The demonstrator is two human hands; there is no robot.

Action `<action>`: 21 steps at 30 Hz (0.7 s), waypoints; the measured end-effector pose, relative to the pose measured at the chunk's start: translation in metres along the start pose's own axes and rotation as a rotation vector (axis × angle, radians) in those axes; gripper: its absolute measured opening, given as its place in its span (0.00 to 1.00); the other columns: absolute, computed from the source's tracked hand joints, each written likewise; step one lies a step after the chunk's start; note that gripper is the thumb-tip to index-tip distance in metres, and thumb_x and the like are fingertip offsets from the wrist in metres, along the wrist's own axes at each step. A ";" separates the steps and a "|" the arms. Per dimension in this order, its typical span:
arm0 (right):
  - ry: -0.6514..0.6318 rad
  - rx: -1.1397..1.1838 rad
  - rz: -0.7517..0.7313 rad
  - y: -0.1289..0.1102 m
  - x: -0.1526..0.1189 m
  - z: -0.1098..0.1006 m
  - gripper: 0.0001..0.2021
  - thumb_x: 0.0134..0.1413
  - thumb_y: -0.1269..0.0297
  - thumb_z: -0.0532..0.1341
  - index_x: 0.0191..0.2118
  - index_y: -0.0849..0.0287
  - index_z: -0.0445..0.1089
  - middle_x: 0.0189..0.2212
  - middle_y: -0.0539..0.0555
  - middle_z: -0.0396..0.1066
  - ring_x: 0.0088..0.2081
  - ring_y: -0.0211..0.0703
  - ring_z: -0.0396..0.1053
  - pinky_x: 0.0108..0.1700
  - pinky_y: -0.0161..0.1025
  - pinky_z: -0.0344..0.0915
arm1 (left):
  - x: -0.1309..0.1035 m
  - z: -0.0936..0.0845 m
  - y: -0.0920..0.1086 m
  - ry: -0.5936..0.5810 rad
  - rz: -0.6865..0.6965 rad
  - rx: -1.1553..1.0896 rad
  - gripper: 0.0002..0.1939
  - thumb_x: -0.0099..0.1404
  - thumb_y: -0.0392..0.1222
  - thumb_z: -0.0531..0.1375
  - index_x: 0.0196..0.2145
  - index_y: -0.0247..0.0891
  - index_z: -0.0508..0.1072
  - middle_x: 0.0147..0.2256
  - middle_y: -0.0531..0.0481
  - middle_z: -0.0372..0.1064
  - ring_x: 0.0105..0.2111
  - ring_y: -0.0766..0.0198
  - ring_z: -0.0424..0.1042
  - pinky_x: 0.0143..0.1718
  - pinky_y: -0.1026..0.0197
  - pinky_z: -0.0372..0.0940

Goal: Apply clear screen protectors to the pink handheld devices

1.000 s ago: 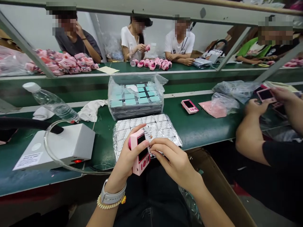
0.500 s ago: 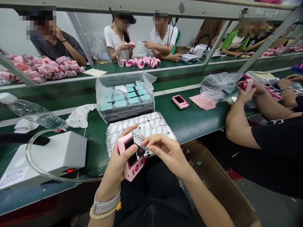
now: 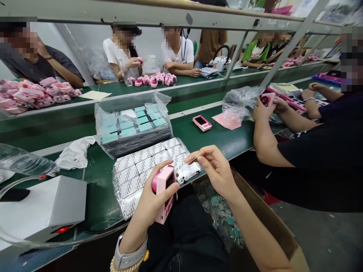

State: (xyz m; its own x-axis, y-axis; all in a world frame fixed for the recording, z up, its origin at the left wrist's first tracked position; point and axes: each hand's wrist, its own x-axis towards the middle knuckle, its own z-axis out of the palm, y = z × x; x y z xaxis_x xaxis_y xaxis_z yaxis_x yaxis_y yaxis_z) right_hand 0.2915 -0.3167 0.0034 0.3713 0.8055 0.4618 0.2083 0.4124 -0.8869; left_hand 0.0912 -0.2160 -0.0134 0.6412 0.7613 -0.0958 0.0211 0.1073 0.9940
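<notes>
My left hand (image 3: 151,196) is wrapped round a pink toy camera (image 3: 162,216), which is tilted with its dark screen turned to the right. My right hand (image 3: 217,172) is raised just right of it, thumb and forefinger pinched on a thin clear film (image 3: 193,158) seen nearly edge-on. Behind both hands lies a plastic-wrapped stack of white printed sheets (image 3: 136,166). A clear bag of teal-faced sheets (image 3: 133,141) stands behind that stack.
A second pink camera (image 3: 202,123) and a bag of pink pieces (image 3: 228,119) lie on the green bench (image 3: 181,138). At left are a grey box (image 3: 53,207), a cloth (image 3: 76,153) and a bottle (image 3: 25,160). Below right, a carton (image 3: 269,215) holds film scraps. People sit around.
My right hand has moved up and away from the camera with the film. My left hand has turned the camera more edge-on. The view has shifted right.
</notes>
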 end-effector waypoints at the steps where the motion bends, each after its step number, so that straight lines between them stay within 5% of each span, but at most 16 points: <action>1: 0.007 -0.050 -0.048 0.001 -0.003 -0.002 0.02 0.80 0.63 0.60 0.50 0.52 0.70 0.46 0.53 0.83 0.51 0.44 0.82 0.56 0.46 0.78 | 0.001 0.004 0.000 0.000 0.011 0.018 0.33 0.62 0.57 0.77 0.62 0.52 0.77 0.51 0.47 0.79 0.45 0.56 0.77 0.48 0.57 0.70; 8: 0.111 -0.166 -0.452 -0.012 -0.019 -0.019 0.12 0.74 0.74 0.58 0.54 0.52 0.72 0.44 0.54 0.83 0.48 0.52 0.80 0.52 0.54 0.77 | 0.012 0.021 -0.002 -0.033 -0.061 -0.002 0.33 0.64 0.54 0.76 0.63 0.53 0.74 0.47 0.51 0.79 0.42 0.61 0.78 0.48 0.60 0.71; 11: 0.231 -0.114 -0.483 -0.023 -0.040 -0.026 0.10 0.73 0.71 0.59 0.53 0.52 0.74 0.41 0.55 0.84 0.43 0.53 0.79 0.49 0.54 0.76 | 0.016 0.022 -0.008 -0.002 -0.086 -0.085 0.36 0.63 0.58 0.76 0.65 0.54 0.73 0.47 0.51 0.78 0.43 0.61 0.78 0.49 0.59 0.71; 16: 0.519 -0.028 -0.150 -0.016 -0.109 -0.056 0.04 0.71 0.62 0.61 0.41 0.51 0.72 0.28 0.51 0.77 0.34 0.48 0.73 0.41 0.47 0.73 | 0.019 0.029 -0.009 0.015 -0.096 -0.226 0.37 0.61 0.59 0.77 0.64 0.52 0.73 0.46 0.51 0.77 0.42 0.61 0.78 0.48 0.59 0.71; 21: 0.808 -0.230 0.216 0.038 -0.186 -0.111 0.10 0.66 0.50 0.60 0.38 0.49 0.68 0.28 0.49 0.72 0.35 0.49 0.73 0.43 0.49 0.73 | 0.022 0.040 -0.010 -0.010 -0.087 -0.197 0.36 0.61 0.59 0.77 0.63 0.51 0.74 0.47 0.49 0.77 0.43 0.59 0.78 0.50 0.56 0.71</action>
State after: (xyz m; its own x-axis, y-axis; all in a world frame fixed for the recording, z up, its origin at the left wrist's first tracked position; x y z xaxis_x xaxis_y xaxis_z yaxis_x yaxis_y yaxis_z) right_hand 0.3303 -0.4982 -0.1148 0.9347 0.2712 0.2296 0.2044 0.1182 -0.9717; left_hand 0.1357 -0.2262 -0.0238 0.6514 0.7372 -0.1793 -0.0732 0.2963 0.9523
